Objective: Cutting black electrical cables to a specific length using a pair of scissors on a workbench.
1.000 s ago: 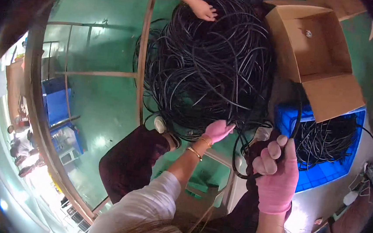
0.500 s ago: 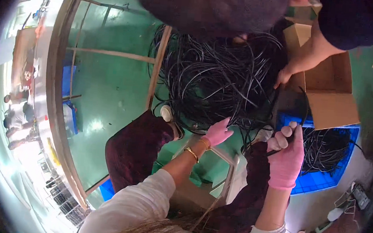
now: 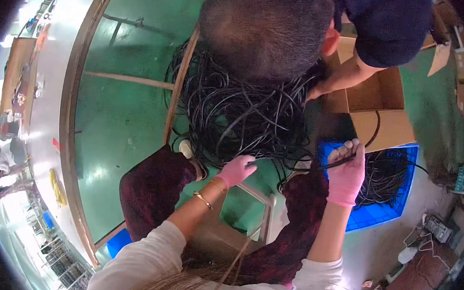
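Note:
In my right hand (image 3: 347,173), gloved in pink with pale fingertips, a length of black cable (image 3: 375,129) is gripped. One end curves up past the fingers in front of the cardboard box, and the other runs left toward the pile. My left hand (image 3: 236,170), in a matching glove, is at the near edge of a big tangled pile of black cable (image 3: 234,112). Its thumb and fingers are apart, and I see nothing held in them. Right of my right hand, a blue crate (image 3: 396,204) holds more black cable.
A co-worker leans over the pile, one hand (image 3: 317,91) at its right side by an open cardboard box (image 3: 383,127). A wooden frame bar (image 3: 181,81) borders the pile on the left. A stool-like frame (image 3: 260,195) stands between my knees. Electrical equipment (image 3: 438,229) lies far right.
The view has shifted, so the pile, box and crate appear farther left. The co-worker's head is lower in view. My right hand still grips the cable, and my left stays by the pile's near edge.

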A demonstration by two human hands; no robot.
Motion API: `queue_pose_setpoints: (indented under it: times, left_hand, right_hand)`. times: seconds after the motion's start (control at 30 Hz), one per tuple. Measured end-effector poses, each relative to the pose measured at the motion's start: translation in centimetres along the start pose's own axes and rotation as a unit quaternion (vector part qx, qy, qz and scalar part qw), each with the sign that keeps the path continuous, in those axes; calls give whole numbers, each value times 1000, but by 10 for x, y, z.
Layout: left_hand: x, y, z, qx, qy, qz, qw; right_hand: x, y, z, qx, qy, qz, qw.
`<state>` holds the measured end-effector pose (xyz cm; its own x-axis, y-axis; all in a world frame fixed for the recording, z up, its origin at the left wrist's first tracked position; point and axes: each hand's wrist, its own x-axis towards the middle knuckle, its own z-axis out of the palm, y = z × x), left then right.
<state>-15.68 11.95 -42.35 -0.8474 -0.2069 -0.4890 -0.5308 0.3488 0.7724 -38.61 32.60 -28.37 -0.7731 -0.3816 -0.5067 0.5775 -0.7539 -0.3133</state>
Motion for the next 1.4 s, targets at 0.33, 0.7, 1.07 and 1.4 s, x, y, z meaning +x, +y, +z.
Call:
queue_pose_setpoints:
  times: [0.33,0.7,1.07,1.4]
  left_hand:
    - [-39,16,-22,-61,-22,-71,995]
    - [-61,33,-20,-43,-48,-93,994]
    - [-69,41,-18,-29,-38,-68,997]
    - [-69,51,3,-52,-60,-37,996]
  right_hand:
    - [-1,-3,3,-25,77,-32,996]
    - [2,-5,10,-53,-16,18,998]
    - [6,3,10,-42,-3,40,998]
    - [3,1,17,0,-26,54,998]
